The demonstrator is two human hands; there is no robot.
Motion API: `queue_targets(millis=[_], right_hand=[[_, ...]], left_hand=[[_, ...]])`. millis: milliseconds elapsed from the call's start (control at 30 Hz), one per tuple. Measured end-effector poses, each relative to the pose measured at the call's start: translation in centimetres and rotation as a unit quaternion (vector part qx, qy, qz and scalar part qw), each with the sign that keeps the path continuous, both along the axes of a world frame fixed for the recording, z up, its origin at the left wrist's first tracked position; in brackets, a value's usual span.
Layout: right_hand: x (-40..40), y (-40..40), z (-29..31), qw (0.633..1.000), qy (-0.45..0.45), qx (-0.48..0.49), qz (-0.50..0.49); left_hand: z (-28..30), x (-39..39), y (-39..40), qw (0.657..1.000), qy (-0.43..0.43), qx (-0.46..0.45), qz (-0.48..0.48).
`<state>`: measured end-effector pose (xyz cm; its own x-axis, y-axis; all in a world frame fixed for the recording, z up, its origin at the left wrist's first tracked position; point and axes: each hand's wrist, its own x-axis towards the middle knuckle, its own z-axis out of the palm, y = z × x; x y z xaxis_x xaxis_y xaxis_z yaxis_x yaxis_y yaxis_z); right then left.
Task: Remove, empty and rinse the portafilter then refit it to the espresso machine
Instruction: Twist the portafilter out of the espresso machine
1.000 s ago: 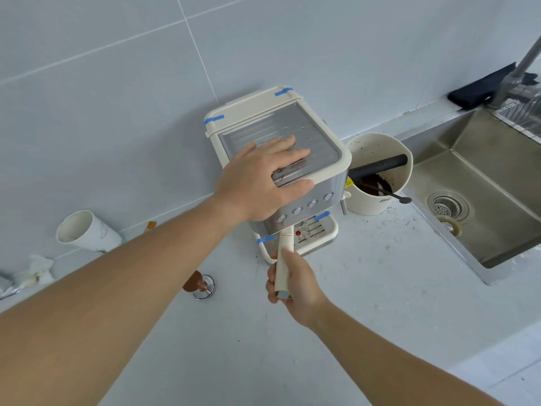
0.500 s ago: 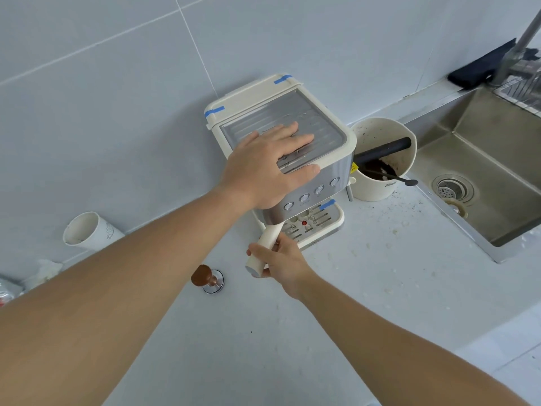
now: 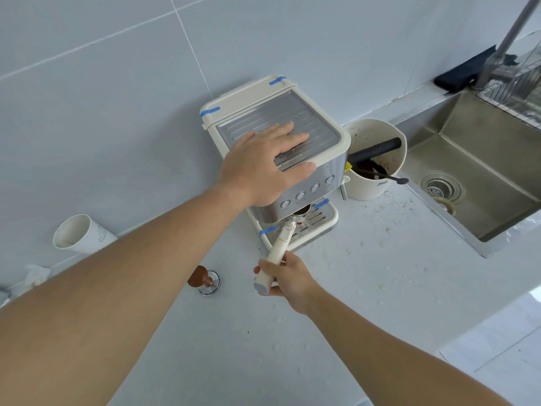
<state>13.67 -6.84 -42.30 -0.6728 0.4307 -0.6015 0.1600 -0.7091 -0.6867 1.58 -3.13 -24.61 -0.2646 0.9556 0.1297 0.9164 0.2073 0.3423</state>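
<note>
A cream and steel espresso machine [image 3: 328,136] stands against the tiled wall. My left hand [image 3: 263,165] lies flat on its top, fingers spread, pressing down. My right hand [image 3: 285,278] grips the cream handle of the portafilter [image 3: 276,253], which angles down and to the left from under the machine's front. The portafilter's basket end, with dark coffee in it, shows just below the button row above the drip tray [image 3: 325,227]. A steel sink [image 3: 480,183] lies to the right.
A cream knock box [image 3: 377,183] with a black bar, coffee grounds and a spoon stands right of the machine. A brown-handled tamper [image 3: 203,279] sits on the counter to the left, a paper cup [image 3: 80,234] lies by the wall. Crumbs dot the counter.
My right hand has swung the portafilter handle from pointing straight toward me over to the left, and the basket end now shows lower under the machine. My left hand stays on top.
</note>
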Motion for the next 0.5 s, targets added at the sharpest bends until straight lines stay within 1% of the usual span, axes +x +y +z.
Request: queue_targets(millis=[233, 500], right_hand=[[4.2, 0.2, -0.4, 0.999, -0.002, -0.009, 0.041], [10.1, 1.8, 1.1, 0.992, 0.002, -0.003, 0.124]], left_hand=[[-0.3, -0.3, 0.2, 1.0, -0.003, 0.0, -0.003], [-0.5, -0.4, 0.1, 1.0, 0.02, -0.013, -0.013]])
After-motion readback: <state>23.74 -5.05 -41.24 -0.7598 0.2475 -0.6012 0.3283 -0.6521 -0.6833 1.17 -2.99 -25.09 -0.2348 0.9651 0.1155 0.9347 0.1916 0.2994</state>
